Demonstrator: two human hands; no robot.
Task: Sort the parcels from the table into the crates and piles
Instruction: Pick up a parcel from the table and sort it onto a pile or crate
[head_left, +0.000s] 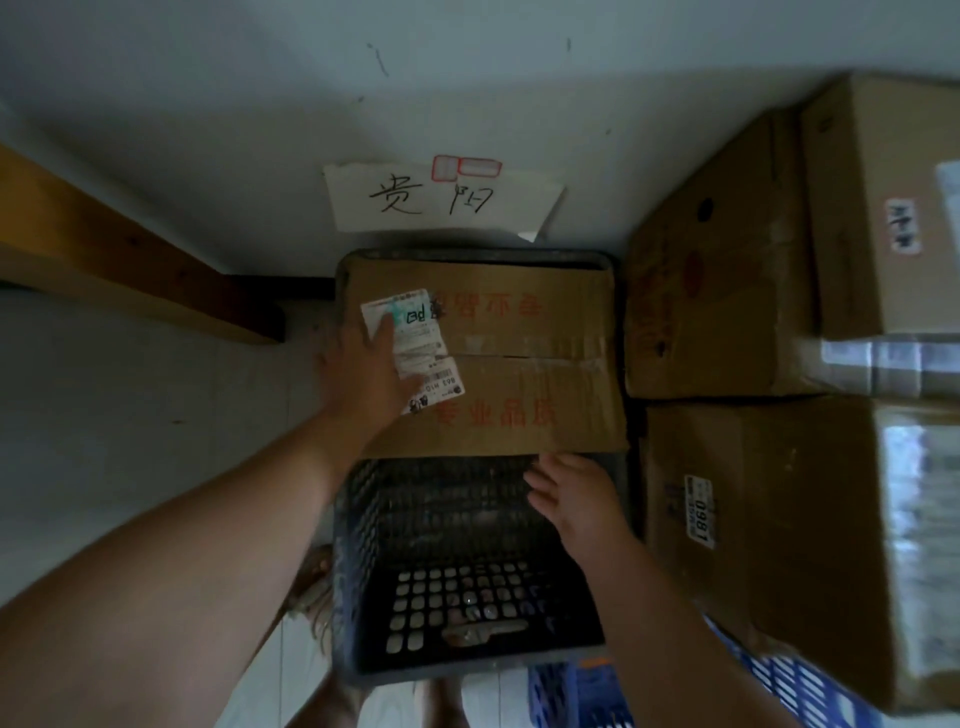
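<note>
Over the black plastic mesh crate (354, 545), the left hand (363, 374) lies flat, fingers straight, on the white shipping label (422, 347) of a brown cardboard parcel (524, 364) (red print on its flaps) sitting across the crate's far half. The right hand (571, 493), open with fingers spread, is just beside the parcel's near edge. Stacked cardboard boxes (717, 291) stand to the right, and a handwritten paper sign (441, 200) hangs on the pale wall (249, 124).
</note>
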